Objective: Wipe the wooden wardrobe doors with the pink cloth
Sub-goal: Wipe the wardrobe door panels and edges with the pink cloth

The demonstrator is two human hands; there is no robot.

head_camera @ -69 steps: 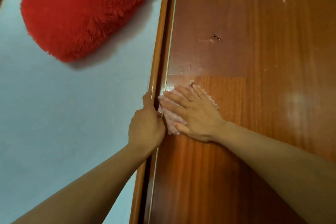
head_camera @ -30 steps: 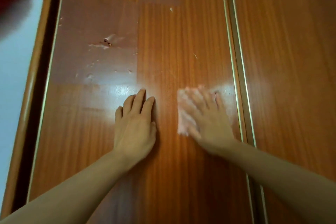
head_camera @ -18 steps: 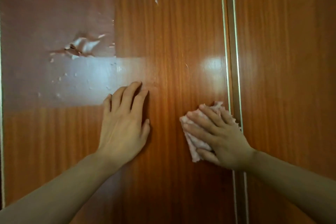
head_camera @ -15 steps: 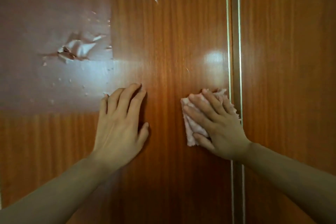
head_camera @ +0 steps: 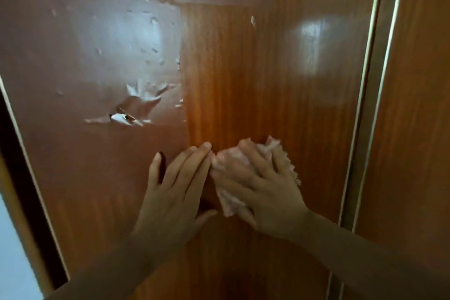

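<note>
A glossy reddish wooden wardrobe door (head_camera: 243,68) fills the view. My right hand (head_camera: 265,192) presses the crumpled pink cloth (head_camera: 229,200) flat against the door, fingers spread over it. Only the cloth's edges show around the hand. My left hand (head_camera: 175,195) lies flat on the door just left of the cloth, fingers apart, its fingertips almost touching the cloth. A second door panel (head_camera: 418,105) stands to the right.
A clear protective film (head_camera: 85,56) with bubbles and a torn spot (head_camera: 124,117) covers the door's left part. Pale metal trim strips (head_camera: 370,80) run down between the two doors. The door's left edge and a light blue wall (head_camera: 12,251) show at the lower left.
My right hand has slid the cloth leftward, away from the trim strips, up against my left hand's fingertips. The view has shifted and tilted, with the door's left edge back in sight.
</note>
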